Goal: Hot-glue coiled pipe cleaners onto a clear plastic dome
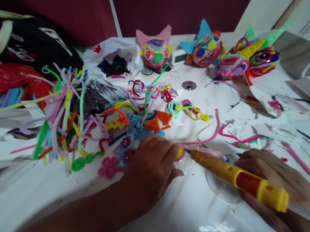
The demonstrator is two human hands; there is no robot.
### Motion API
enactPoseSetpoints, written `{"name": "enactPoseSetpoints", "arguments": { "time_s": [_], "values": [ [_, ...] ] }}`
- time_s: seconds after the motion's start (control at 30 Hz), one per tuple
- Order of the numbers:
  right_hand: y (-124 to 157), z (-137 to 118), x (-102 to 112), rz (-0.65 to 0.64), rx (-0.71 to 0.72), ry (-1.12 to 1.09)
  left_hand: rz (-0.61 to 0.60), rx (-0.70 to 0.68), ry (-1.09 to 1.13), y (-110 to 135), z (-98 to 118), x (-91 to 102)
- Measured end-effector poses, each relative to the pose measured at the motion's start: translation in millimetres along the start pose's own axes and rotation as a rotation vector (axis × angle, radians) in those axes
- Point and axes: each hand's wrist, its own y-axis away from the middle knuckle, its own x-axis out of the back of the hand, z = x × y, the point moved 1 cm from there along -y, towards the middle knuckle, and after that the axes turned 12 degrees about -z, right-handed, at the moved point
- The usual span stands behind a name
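My left hand [156, 165] is closed on a clear plastic piece [186, 164] with a small yellow and pink coil [179, 153] on it. My right hand [274, 176] wraps round a yellow glue gun [221, 167], whose tip points left, close to the coil. A translucent glue stick [306, 212] sticks out of its rear end. Under the gun lies a second clear round plastic piece [218, 187]. Past my left fingers are blue coiled shapes [124, 143] and a pink flower of pipe cleaner [109, 167].
Loose pipe cleaners [66, 112] pile up on the left beside a red bag [3, 75]. Along the back stand a white plastic bag [112, 49], a pink-eared decorated ball [156, 51], a small digital clock [178, 57] and several other decorated balls [205, 50]. Paper scraps [281, 122] lie at right.
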Motion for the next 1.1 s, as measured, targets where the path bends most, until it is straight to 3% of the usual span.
{"name": "enactPoseSetpoints", "arguments": {
  "time_s": [0.8, 0.97, 1.1],
  "values": [
    [-1, 3, 2, 0.003, -0.058, -0.072, 0.004, 0.002, 0.001, 0, 1, -0.2],
    [14, 11, 6, 0.059, -0.147, -0.147, 0.015, 0.01, 0.007, 0, 2, 0.4],
    [29, 29, 10, 0.099, -0.39, -0.398, 0.035, -0.006, -0.001, 0, 0, -2.0]
  ]
}}
